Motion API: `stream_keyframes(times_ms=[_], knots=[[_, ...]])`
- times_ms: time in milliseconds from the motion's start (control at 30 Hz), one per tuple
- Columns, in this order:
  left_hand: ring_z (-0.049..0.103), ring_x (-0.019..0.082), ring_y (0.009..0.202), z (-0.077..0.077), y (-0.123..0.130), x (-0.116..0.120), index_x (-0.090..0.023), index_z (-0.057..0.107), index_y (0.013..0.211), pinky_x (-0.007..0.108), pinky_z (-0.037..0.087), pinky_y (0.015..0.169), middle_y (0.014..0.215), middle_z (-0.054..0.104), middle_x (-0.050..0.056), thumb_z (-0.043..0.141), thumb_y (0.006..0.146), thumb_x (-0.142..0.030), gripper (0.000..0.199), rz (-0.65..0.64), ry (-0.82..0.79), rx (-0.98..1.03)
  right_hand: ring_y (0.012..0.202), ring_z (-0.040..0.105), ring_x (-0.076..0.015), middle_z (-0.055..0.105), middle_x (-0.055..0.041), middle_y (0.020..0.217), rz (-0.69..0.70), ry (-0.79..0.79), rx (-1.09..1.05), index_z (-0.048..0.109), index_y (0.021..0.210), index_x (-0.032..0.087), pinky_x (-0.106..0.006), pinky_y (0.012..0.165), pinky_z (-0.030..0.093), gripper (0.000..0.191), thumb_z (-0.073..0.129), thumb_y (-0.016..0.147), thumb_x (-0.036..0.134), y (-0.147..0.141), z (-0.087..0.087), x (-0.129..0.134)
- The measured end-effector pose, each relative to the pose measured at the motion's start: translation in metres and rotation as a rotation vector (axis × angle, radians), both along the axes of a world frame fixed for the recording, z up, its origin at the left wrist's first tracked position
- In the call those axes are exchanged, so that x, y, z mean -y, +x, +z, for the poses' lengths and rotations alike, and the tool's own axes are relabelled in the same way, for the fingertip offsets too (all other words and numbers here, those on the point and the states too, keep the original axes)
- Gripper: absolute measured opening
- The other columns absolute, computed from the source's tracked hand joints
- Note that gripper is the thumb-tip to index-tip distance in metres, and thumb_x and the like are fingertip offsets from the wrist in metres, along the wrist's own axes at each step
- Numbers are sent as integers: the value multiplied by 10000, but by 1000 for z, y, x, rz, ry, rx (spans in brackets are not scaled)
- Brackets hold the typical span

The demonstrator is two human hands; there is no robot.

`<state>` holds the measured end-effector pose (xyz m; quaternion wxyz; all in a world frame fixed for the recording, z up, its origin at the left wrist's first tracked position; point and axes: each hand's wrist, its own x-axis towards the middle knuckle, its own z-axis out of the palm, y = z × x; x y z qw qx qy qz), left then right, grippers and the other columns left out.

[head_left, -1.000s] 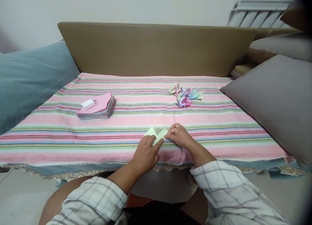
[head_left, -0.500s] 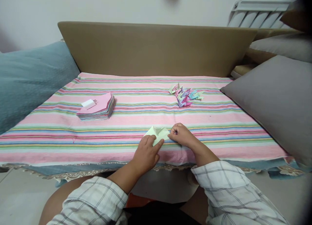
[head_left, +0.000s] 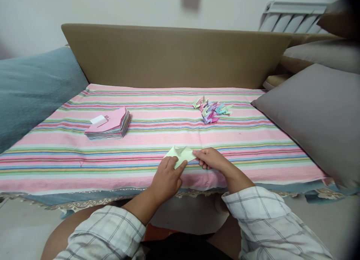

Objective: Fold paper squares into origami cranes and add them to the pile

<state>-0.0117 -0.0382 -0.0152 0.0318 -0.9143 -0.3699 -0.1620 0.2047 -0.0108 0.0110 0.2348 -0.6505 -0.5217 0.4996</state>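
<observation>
A pale green sheet of origami paper (head_left: 184,155), partly folded with a raised flap at its top, lies on the striped cloth in front of me. My left hand (head_left: 167,177) rests on its left and lower part, thumb and fingers spread and pressing it down. At the paper's right corner, my right hand (head_left: 210,158) pinches the tip between thumb and forefinger. Beyond the paper, to the right, sits a cluster of small folded paper cranes (head_left: 211,111) in several colours. My left fingers hide part of the paper's lower left side.
A stack of coloured paper (head_left: 112,123) with a white plug adapter (head_left: 98,120) on top stands to the left. The striped cloth (head_left: 157,132) covers the seat. A grey cushion (head_left: 315,117) borders the right, a blue-covered armrest (head_left: 36,91) the left, and a brown backrest (head_left: 174,57) the back.
My right hand has turned over from a curled position, and its thumb and forefinger now reach onto the paper's right corner. My left hand stays on the paper. The view has shifted slightly.
</observation>
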Motion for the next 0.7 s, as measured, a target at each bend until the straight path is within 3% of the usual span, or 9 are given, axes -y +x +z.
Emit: stream_keyframes(times_ms=[167,333,700], knots=[[398,302,1095,-1,0,1,-213,440,1314,508,326,978,1163,447,130,556,674,-159,652,3,2,7,387,483,-74,565,8,487,-2,28,1,526,556,169,-180,356,359,407,640,707,529,-6,0,1],[396,304,1096,-2,0,1,-209,435,1318,505,320,989,1169,437,130,557,678,-164,653,3,3,-1,390,479,-59,591,17,529,-35,28,-67,532,617,170,-163,354,347,308,677,701,428,-15,7,4],[414,298,1088,-1,-1,1,-220,437,1314,519,327,977,1161,458,123,537,670,-137,658,-6,4,10,448,521,-87,570,50,556,-80,138,-78,564,764,177,-188,413,376,199,689,665,296,-22,-1,5]])
